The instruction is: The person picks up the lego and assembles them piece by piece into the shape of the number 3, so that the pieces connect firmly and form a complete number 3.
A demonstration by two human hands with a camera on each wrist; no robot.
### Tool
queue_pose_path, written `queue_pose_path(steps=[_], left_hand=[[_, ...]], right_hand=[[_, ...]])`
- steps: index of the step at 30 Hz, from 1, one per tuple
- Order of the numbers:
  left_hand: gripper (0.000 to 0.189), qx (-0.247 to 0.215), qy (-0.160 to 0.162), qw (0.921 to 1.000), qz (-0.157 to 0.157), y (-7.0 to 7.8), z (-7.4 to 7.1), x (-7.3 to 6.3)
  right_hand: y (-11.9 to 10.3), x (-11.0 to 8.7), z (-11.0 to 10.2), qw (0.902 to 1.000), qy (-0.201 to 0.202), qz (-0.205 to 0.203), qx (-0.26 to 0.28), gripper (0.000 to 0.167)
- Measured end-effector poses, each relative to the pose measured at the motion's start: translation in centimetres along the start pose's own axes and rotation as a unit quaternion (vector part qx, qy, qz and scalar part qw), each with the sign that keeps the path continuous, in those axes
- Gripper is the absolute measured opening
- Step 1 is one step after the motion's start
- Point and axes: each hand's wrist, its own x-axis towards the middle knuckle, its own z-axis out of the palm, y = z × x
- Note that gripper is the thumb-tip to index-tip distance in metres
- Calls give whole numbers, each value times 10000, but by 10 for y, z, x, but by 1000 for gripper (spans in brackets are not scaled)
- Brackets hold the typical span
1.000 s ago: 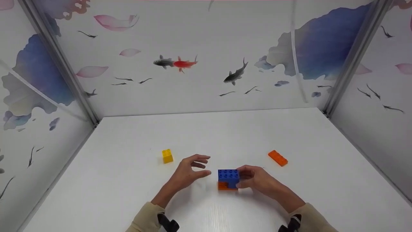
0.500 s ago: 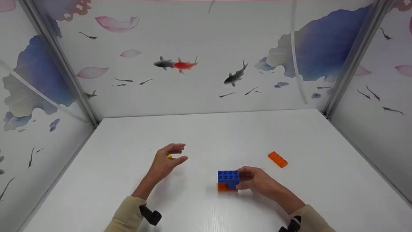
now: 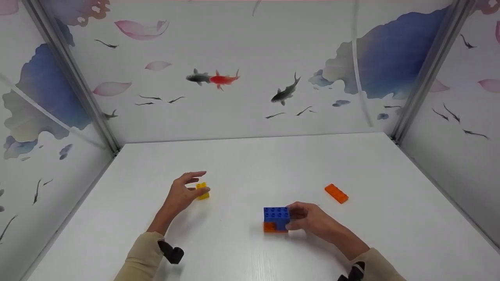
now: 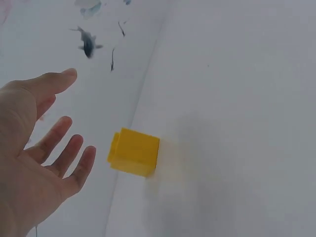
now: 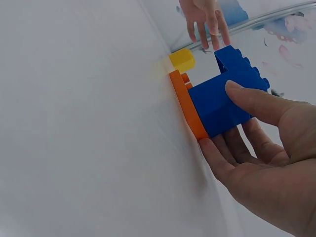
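My right hand (image 3: 314,219) grips a blue building brick (image 3: 276,212) between thumb and fingers. The blue brick is joined on top of a flat orange brick (image 5: 186,106) and overhangs it at one end, as the right wrist view shows. My left hand (image 3: 183,196) is spread with a wide gap between thumb and fingers, above a small yellow brick (image 3: 202,190) that stands on the table. In the left wrist view the yellow brick (image 4: 134,152) sits apart from the fingertips, with nothing held. The left thumb covers part of it in the head view.
A second flat orange brick (image 3: 336,193) lies loose on the white table (image 3: 250,164), to the right of and farther back than the blue one. White panels (image 3: 250,113) printed with fish and petals wall in the back and both sides.
My left hand has moved left from near the blue brick to the yellow one, passing over it. The right hand and its bricks have stayed in place.
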Motion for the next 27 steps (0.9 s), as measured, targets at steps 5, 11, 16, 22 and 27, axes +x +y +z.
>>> queue_pose_path(steps=[5,11,16,22,27], left_hand=[[56,-180,-82,9997,-131,-15,-4,8],[64,-78,-325,9990,-284,-30,-3,13],[67,-17,-395,9986,-346,-36,-2,14],[66,61,-469,9980,-429,-40,3,16],[66,117,-426,9980,-443,-41,7,19]], right_hand=[[0,-1,0,10000,-44,-75,-3,48],[-1,-2,-1,9999,-59,-94,2,48],[-1,-1,-1,10000,3,-27,-86,48],[0,0,-1,10000,20,-29,-77,48],[0,-1,-1,10000,23,0,-64,49]])
